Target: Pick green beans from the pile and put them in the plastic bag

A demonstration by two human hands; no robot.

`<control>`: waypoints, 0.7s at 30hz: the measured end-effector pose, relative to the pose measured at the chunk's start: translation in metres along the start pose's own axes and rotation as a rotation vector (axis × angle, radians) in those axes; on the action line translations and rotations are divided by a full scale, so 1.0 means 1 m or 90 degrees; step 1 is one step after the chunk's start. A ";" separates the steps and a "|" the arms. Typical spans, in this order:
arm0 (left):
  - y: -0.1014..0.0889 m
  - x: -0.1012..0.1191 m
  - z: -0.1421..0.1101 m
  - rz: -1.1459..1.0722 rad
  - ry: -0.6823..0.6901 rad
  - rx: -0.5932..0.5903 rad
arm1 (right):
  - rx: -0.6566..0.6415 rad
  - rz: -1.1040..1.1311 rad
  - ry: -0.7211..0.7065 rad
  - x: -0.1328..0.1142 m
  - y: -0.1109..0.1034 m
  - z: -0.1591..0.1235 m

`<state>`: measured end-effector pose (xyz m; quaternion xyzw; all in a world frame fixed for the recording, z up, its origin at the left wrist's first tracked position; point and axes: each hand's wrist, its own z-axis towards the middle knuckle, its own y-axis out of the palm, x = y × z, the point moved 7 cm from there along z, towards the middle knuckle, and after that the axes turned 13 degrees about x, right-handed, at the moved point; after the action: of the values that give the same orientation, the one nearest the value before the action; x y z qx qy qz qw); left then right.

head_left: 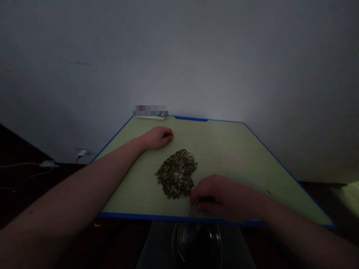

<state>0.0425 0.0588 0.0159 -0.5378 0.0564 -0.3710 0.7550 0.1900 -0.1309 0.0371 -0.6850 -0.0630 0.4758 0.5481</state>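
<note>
And here's the left hand (158,137), fingers curled together in a loose fist on the bench (129,200), the forearm angling past the dark heap of small pieces (179,164), perhaps just to prop the body. That heap lies mid-bench, spread thin, probably so single pieces can be got at! Down at its near edge comes the right hand (215,194), fingers bent; whether they pinch anything, I cannot tell. A round glass vessel (198,244) sits below the bench edge, likely kept low to be close to that hand, its bottom cut off and its contents lost in gloom. Over right, a pale scatter (235,157), set apart perhaps to avoid mixing, too faint to identify; far left, a pixelated item (153,117) defies reading.
</note>
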 end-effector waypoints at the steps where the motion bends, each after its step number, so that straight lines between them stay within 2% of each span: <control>1: 0.000 0.000 0.000 -0.001 0.002 0.000 | 0.001 0.001 0.014 0.002 0.000 -0.004; 5: 0.001 -0.001 0.000 -0.005 0.012 0.003 | 0.024 0.011 0.093 0.010 0.002 -0.016; 8: 0.001 -0.002 0.000 -0.004 0.010 0.004 | 0.104 0.007 0.150 0.014 -0.001 -0.015; 11: 0.001 -0.001 0.000 -0.005 0.003 0.002 | 0.164 -0.016 0.142 0.012 -0.002 -0.008; 14: -0.001 0.000 0.000 -0.005 0.000 0.001 | 0.183 -0.035 0.132 0.010 -0.002 0.000; 21: -0.001 0.001 0.000 -0.003 0.003 0.000 | 0.233 -0.109 0.176 0.030 -0.013 0.001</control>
<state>0.0425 0.0580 0.0163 -0.5369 0.0567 -0.3743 0.7539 0.2118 -0.1068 0.0301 -0.6253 0.0419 0.3326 0.7047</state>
